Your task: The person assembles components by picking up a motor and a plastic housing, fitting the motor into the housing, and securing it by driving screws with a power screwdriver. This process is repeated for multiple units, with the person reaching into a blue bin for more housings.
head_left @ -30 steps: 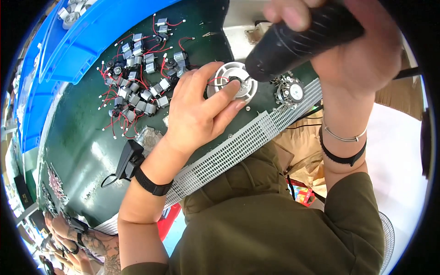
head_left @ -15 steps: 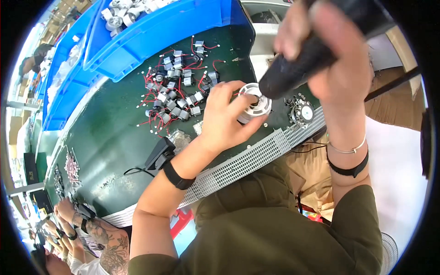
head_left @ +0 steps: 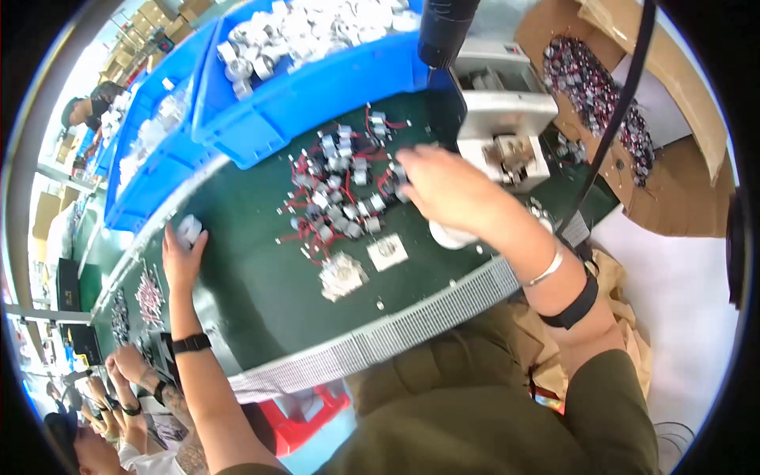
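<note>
A perforated strip [head_left: 380, 339] edges the green table [head_left: 261, 313], nearer than the heap of small motors [head_left: 348, 210]. A crumpled clear bag [head_left: 342, 277] and a pale square card [head_left: 388, 252] lie just before the heap. Near right of it, the right forearm [head_left: 518, 245] partly covers a white round part [head_left: 450, 236]. Well left of it, the left hand [head_left: 184, 252] pinches a white plastic part [head_left: 190, 229] between thumb and fingers. At its right edge, the right hand [head_left: 443, 184] curls its fingers by a dark motor [head_left: 390, 187]; whether they grip it, I cannot tell. Beyond it stands a blue bin [head_left: 317, 101].

Small silver metal motors [head_left: 321, 198] on flat dark-green tabletop [head_left: 253, 229] before you; blue plastic bin [head_left: 317, 103] behind them; round white plastic part [head_left: 190, 230] left, in your left hand [head_left: 182, 257]; brown cardboard box [head_left: 685, 190] right.
</note>
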Action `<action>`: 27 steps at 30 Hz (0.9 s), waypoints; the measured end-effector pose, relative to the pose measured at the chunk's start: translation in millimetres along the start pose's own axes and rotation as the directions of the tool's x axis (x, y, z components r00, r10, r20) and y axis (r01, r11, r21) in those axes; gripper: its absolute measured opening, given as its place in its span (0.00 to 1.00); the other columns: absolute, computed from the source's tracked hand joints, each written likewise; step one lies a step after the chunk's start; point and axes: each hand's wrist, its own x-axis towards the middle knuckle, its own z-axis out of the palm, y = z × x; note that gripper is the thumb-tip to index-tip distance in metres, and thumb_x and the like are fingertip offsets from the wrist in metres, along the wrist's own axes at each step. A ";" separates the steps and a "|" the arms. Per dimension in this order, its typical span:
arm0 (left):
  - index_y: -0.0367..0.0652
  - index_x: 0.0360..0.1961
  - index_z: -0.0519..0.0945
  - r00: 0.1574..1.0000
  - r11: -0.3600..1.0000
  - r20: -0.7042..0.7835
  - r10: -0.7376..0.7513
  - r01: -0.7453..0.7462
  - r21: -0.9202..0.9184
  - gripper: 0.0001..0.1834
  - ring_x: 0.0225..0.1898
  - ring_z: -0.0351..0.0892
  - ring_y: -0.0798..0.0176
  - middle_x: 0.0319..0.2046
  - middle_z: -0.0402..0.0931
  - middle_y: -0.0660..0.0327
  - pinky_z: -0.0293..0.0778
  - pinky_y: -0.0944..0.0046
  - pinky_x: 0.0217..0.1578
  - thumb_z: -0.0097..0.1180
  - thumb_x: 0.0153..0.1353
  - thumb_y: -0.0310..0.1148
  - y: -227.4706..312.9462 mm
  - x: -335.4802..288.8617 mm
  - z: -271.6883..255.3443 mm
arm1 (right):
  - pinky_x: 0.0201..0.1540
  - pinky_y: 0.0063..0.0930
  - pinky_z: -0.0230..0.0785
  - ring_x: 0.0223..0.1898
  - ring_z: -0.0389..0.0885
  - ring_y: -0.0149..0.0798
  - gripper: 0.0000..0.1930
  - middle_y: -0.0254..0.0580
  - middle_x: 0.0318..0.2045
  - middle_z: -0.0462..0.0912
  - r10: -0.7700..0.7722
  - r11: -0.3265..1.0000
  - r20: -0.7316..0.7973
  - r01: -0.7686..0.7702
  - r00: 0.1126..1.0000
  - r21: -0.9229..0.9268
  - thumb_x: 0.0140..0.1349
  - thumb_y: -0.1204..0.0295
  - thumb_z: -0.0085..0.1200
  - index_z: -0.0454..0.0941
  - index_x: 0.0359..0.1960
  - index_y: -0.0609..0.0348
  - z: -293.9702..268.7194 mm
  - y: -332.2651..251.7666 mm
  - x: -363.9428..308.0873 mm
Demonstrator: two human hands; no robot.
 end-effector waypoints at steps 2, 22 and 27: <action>0.35 0.60 0.63 0.979 0.997 -0.194 -0.064 0.073 0.039 0.40 0.58 0.65 0.40 0.56 0.66 0.40 0.63 0.50 0.56 0.61 0.54 0.51 7.1 13.4 -7.9 | 0.43 0.44 0.71 0.41 0.77 0.56 0.16 0.54 0.39 0.76 0.081 0.996 0.172 -0.075 0.982 -0.042 0.58 0.73 0.53 0.70 0.48 0.64 10.1 -2.5 9.3; 0.52 0.41 0.81 0.560 0.523 0.684 0.467 -0.799 0.297 0.18 0.45 0.78 0.51 0.42 0.76 0.56 0.76 0.53 0.43 0.62 0.44 0.28 196.2 266.3 69.8 | 0.38 0.33 0.74 0.37 0.79 0.48 0.16 0.45 0.37 0.77 -0.133 0.888 -0.323 0.258 0.937 0.381 0.48 0.83 0.59 0.74 0.41 0.62 -27.9 -18.7 -10.0; 0.49 0.36 0.81 0.537 0.452 0.622 0.570 -0.837 0.308 0.14 0.43 0.78 0.51 0.39 0.76 0.55 0.77 0.53 0.40 0.65 0.44 0.33 196.5 258.3 55.8 | 0.38 0.30 0.75 0.37 0.79 0.46 0.16 0.45 0.37 0.77 -0.088 0.872 -0.353 0.243 0.932 0.425 0.48 0.82 0.60 0.76 0.40 0.61 -30.7 -7.2 -23.6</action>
